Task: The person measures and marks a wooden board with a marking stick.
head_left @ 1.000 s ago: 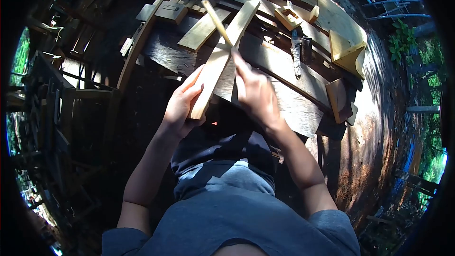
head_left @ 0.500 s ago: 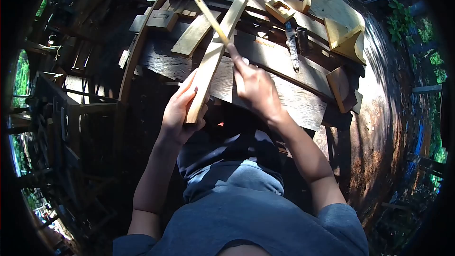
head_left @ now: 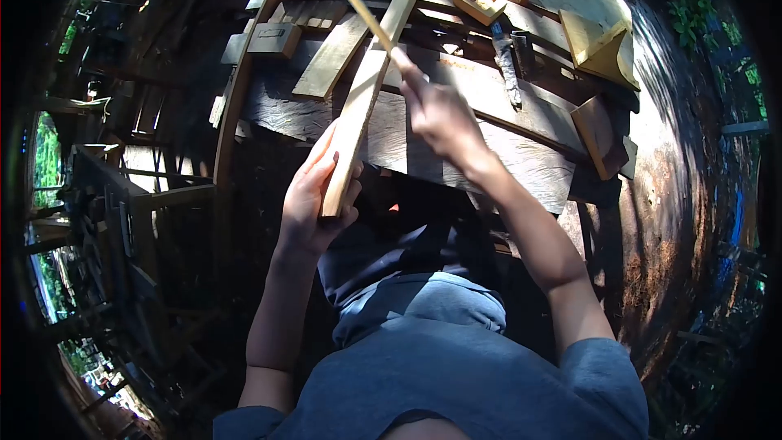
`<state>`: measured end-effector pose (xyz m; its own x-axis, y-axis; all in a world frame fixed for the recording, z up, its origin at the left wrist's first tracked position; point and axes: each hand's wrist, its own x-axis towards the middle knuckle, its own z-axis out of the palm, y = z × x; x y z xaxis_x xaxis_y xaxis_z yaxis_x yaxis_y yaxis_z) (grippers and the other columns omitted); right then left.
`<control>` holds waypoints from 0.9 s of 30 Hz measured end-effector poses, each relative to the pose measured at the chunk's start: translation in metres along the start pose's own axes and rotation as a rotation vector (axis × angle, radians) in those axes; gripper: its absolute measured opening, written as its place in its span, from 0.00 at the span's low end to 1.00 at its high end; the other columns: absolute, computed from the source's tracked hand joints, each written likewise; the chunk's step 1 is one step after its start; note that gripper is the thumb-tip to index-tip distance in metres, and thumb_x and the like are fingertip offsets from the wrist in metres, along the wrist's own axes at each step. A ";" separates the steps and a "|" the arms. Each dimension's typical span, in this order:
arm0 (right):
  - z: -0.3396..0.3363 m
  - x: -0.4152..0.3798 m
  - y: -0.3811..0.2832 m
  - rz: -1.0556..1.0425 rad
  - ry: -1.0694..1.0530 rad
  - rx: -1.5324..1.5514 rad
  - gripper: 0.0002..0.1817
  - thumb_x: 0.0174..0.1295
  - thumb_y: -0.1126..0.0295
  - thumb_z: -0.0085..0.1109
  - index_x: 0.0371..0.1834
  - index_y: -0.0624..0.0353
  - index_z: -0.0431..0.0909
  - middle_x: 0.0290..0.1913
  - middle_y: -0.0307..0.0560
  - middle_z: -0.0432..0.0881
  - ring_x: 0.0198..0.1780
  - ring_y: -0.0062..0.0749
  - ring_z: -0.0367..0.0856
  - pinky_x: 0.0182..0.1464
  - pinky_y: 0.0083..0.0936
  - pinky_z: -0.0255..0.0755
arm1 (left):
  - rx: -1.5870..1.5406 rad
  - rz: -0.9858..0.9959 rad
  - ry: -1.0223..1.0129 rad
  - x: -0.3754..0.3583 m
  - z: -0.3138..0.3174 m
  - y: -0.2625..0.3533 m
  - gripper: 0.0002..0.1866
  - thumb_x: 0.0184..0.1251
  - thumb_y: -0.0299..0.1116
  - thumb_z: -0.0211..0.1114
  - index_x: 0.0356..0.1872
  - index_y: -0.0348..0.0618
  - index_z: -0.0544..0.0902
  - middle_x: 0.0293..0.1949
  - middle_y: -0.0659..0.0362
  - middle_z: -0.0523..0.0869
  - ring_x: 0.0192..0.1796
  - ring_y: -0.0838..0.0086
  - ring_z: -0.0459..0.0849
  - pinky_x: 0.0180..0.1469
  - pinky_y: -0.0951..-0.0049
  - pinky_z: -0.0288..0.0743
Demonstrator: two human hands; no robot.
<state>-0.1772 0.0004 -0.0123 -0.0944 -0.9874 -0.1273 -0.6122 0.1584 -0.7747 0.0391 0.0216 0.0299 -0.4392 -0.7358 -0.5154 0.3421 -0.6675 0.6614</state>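
In my left hand (head_left: 305,195) I grip the lower end of a long, squared wooden batten (head_left: 360,102), fingers wrapped round its sides. The batten slants up and away over the workbench (head_left: 277,106), partly in sun. My right hand (head_left: 446,124), slightly blurred, is closed around the near end of a thin, flat, yellowish stick (head_left: 364,14). Index finger stretched along it, I hold this stick across the batten's upper part, and its far end points up to the left. In this view the stick overlaps the batten.
A small wooden box frame (head_left: 479,3) lies on the bench, beside a chisel-like tool (head_left: 505,65) with a worn, pale handle. Wooden blocks (head_left: 275,39) and boards (head_left: 332,55) lie on the left. An angled wooden piece (head_left: 599,45) and a brown block (head_left: 597,137) are at the right.
My right hand and the stick have shifted slightly along the batten, the hand blurred by motion. My left hand keeps its grip. The whole view has turned a little.
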 end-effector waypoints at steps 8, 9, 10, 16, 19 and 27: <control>-0.014 -0.020 -0.027 0.091 -0.158 0.172 0.26 0.73 0.61 0.47 0.75 0.42 0.64 0.25 0.54 0.84 0.29 0.52 0.86 0.33 0.42 0.80 | -0.301 -0.114 -0.151 -0.002 -0.013 0.001 0.20 0.81 0.39 0.42 0.67 0.42 0.63 0.43 0.53 0.75 0.23 0.79 0.72 0.12 0.85 0.65; -0.005 0.018 -0.001 0.055 -0.053 0.148 0.25 0.74 0.58 0.44 0.75 0.40 0.64 0.26 0.57 0.84 0.25 0.47 0.86 0.29 0.39 0.79 | -0.288 -0.088 -0.167 -0.002 -0.013 0.002 0.20 0.82 0.39 0.39 0.65 0.36 0.62 0.43 0.53 0.72 0.23 0.78 0.71 0.12 0.84 0.64; 0.006 0.047 0.017 -0.159 0.203 0.160 0.24 0.75 0.64 0.43 0.74 0.50 0.66 0.17 0.52 0.76 0.18 0.28 0.75 0.26 0.33 0.72 | -0.280 -0.079 -0.171 -0.001 -0.013 0.004 0.20 0.82 0.39 0.39 0.65 0.36 0.62 0.43 0.53 0.72 0.23 0.78 0.71 0.12 0.84 0.64; 0.025 -0.027 -0.017 -0.422 0.220 0.212 0.31 0.68 0.71 0.51 0.76 0.44 0.64 0.30 0.58 0.82 0.29 0.49 0.83 0.32 0.39 0.78 | -0.355 -0.143 -0.164 -0.001 -0.012 0.008 0.20 0.81 0.39 0.44 0.68 0.47 0.64 0.41 0.54 0.75 0.23 0.79 0.70 0.12 0.84 0.63; 0.021 -0.114 -0.051 -0.369 -0.086 0.025 0.44 0.57 0.75 0.58 0.79 0.39 0.57 0.31 0.54 0.80 0.27 0.48 0.82 0.30 0.40 0.79 | -0.358 -0.113 -0.125 0.000 -0.023 0.003 0.19 0.80 0.40 0.46 0.63 0.40 0.66 0.38 0.53 0.80 0.22 0.76 0.73 0.11 0.83 0.64; 0.017 -0.024 -0.021 -0.218 0.175 0.113 0.21 0.71 0.71 0.47 0.66 0.58 0.72 0.31 0.71 0.80 0.36 0.62 0.83 0.37 0.45 0.77 | -0.338 -0.129 -0.150 0.001 -0.014 0.001 0.18 0.81 0.39 0.45 0.64 0.41 0.66 0.39 0.53 0.78 0.22 0.78 0.71 0.13 0.83 0.66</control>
<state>-0.1492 0.0207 -0.0037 -0.1101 -0.9825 0.1501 -0.5421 -0.0672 -0.8377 0.0510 0.0185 0.0222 -0.6049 -0.6350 -0.4805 0.5194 -0.7720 0.3663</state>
